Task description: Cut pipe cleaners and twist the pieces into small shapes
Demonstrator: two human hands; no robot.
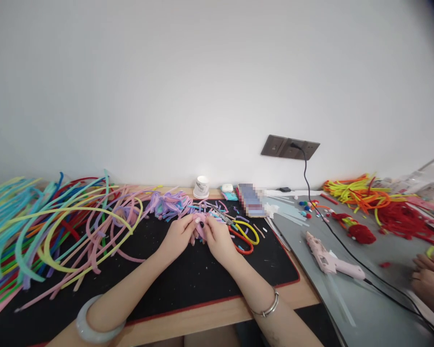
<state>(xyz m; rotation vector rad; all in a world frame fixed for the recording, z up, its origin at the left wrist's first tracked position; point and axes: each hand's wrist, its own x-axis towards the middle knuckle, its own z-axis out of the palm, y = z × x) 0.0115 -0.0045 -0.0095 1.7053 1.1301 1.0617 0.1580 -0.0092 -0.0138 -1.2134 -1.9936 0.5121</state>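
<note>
Both hands meet over the black mat, around a small pink fuzzy piece with a shiny black dot on it. My left hand pinches it from the left, fingertips closed. From the right, my right hand grips the same piece, its thumb beside the black dot. Just right of my right hand lie scissors with red and yellow handles. Short cut bits of pastel pipe cleaner are scattered behind the hands, next to a pastel bundle.
Long coloured pipe cleaners spread over the left side. A paper cup and a phone stand near the wall. Rightward lie a pink glue gun with its cord, a red fuzzy figure and another person's hands.
</note>
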